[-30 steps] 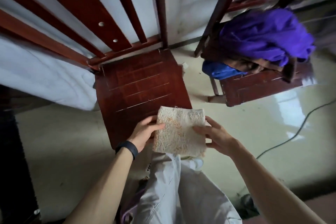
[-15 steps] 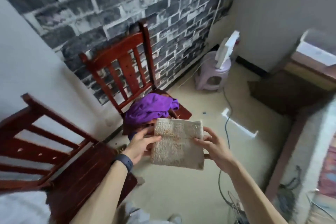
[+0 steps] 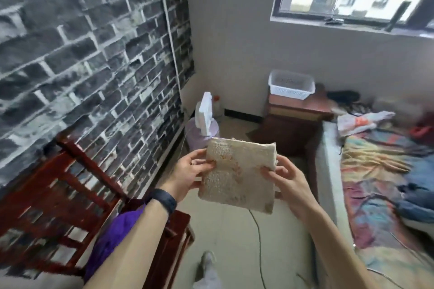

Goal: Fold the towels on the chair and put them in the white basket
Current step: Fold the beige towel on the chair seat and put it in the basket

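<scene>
Up in mid-air over the floor: folded beige towel [image 3: 237, 173], left hand [image 3: 190, 171] pinching its left edge, right hand [image 3: 286, 178] pinching the right edge. Folding looks done, so this is the carry step. Next move: cross to the white basket [image 3: 288, 94] on the wooden surface [image 3: 314, 107] by the bed and lay the towel in flat. Purple towel [image 3: 117, 234] waits on the chair [image 3: 77, 185].

The folded towel [image 3: 237, 173] is held between the left hand [image 3: 187, 172] and right hand [image 3: 290, 182]. The chair [image 3: 176, 230] stands lower left, a towel [image 3: 110, 241] on its seat. Ahead, the basket [image 3: 288, 94] rests on a nightstand [image 3: 296, 122], left of the bed [image 3: 375, 171].
</scene>
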